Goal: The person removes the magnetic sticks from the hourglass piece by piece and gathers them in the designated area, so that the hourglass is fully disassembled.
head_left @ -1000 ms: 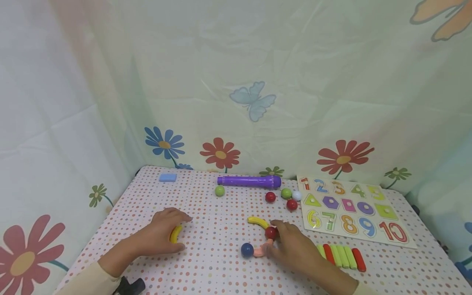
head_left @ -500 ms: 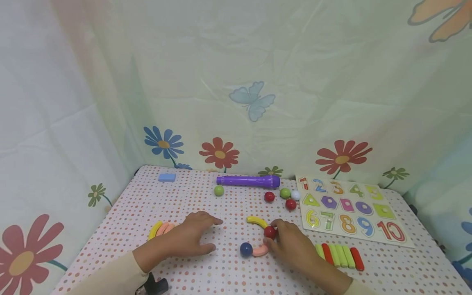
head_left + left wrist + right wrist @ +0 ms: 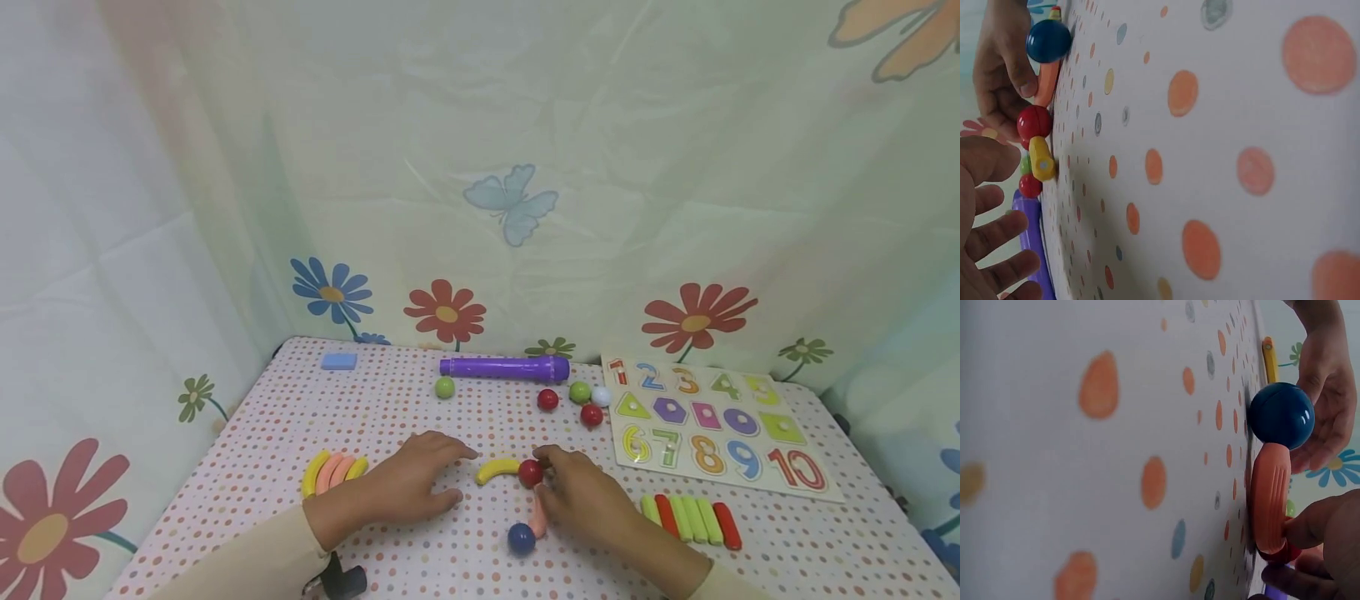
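Note:
A joined chain of toy pieces lies on the table: a yellow curved stick (image 3: 497, 470), a red ball (image 3: 531, 473), a pink curved stick (image 3: 1269, 497) and a blue ball (image 3: 521, 539). My right hand (image 3: 588, 500) pinches the chain at the red ball, its thumb by the pink stick's upper end. To the left, my left hand (image 3: 416, 479) holds nothing; its fingers are spread and reach toward the yellow stick's free end, a small gap apart. In the left wrist view that end shows a round metal-like tip.
Yellow and pink curved sticks (image 3: 326, 473) lie behind my left wrist. Green and red straight sticks (image 3: 693, 520) lie right of my right forearm. Further back are a purple toy microphone (image 3: 506, 368), several loose balls (image 3: 580, 392), a blue block (image 3: 339, 362) and a number puzzle board (image 3: 720, 429).
My left hand has moved right, away from the curved sticks, to near the chain. The chain has turned in my right hand: the yellow stick swung left, the blue ball came nearer me.

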`<state>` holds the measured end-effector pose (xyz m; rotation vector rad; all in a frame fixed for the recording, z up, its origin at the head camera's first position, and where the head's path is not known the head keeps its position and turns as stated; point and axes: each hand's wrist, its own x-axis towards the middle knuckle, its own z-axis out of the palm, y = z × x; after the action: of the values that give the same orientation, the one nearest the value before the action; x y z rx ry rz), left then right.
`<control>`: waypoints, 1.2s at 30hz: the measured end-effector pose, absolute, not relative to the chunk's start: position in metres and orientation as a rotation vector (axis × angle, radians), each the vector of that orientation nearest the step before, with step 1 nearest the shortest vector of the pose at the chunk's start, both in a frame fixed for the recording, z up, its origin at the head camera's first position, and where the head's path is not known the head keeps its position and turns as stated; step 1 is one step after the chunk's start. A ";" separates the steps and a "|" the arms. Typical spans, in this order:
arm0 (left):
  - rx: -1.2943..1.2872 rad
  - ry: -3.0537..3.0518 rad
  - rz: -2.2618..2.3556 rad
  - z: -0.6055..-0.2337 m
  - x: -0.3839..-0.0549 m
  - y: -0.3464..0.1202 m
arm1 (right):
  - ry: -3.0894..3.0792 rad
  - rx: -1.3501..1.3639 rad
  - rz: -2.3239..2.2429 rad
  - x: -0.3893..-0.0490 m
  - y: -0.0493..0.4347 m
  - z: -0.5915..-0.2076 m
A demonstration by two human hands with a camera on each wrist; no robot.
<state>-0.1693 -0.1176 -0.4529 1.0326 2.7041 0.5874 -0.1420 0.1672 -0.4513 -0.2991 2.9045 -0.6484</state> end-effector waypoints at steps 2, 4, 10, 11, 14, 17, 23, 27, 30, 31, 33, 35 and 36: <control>1.064 2.699 0.593 -0.454 -0.171 -0.116 | 2.873 -0.353 -0.671 -0.142 0.167 -0.451; 1.094 2.682 0.593 -0.454 -0.172 -0.113 | 2.848 -0.428 -0.685 -0.141 0.167 -0.451; 1.223 2.579 0.598 -0.459 -0.174 -0.105 | 2.796 -0.616 -0.680 -0.139 0.169 -0.452; 1.253 2.563 0.599 -0.460 -0.174 -0.104 | 2.792 -0.623 -0.674 -0.139 0.169 -0.452; 1.346 2.528 0.601 -0.465 -0.175 -0.101 | 2.781 -0.618 -0.695 -0.139 0.170 -0.452; 1.397 2.514 0.593 -0.467 -0.175 -0.099 | 2.770 -0.586 -0.743 -0.140 0.173 -0.452; 1.380 2.528 0.572 -0.463 -0.173 -0.096 | 2.744 -0.650 -0.785 -0.140 0.182 -0.451; 1.355 2.556 0.551 -0.460 -0.173 -0.093 | 2.723 -0.715 -0.760 -0.140 0.186 -0.452; 1.341 2.575 0.510 -0.459 -0.172 -0.091 | 2.725 -0.755 -0.748 -0.141 0.188 -0.451; 1.331 2.578 0.499 -0.459 -0.172 -0.090 | 2.726 -0.765 -0.747 -0.141 0.188 -0.451; 1.323 2.589 0.474 -0.458 -0.172 -0.090 | 2.724 -0.787 -0.751 -0.141 0.189 -0.451; 1.318 2.598 0.453 -0.458 -0.171 -0.089 | 2.722 -0.809 -0.752 -0.142 0.190 -0.451; 1.311 2.603 0.445 -0.458 -0.171 -0.089 | 2.720 -0.822 -0.750 -0.142 0.190 -0.451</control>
<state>-0.1710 -0.0894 -0.4576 1.3114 2.6033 0.4448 -0.1418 0.1903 -0.4515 -0.8217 2.7201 -0.7505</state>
